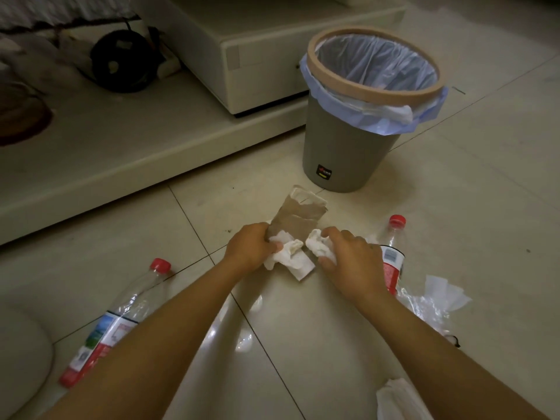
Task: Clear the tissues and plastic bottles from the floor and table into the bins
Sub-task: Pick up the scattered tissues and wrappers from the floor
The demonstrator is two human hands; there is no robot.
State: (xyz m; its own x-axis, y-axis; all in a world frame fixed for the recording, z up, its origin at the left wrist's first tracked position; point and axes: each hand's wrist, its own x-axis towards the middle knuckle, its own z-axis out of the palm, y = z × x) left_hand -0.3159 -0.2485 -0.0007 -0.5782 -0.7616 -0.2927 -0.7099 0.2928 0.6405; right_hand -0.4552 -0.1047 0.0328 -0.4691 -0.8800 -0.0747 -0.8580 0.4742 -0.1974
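Both forearms reach over the tiled floor (454,192). Left hand (250,248) fingers grip a crumpled tissue (288,253) and a flattened cardboard tube (298,219); right hand (348,253) fingers curl round another tissue wad (316,245). Plastic bottles lie near left (121,316) and right (392,256). Farther off stands a lined grey bin (342,156).

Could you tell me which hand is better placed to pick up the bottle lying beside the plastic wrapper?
Probably the right hand: that bottle lies just beside it, though it already grips a tissue.
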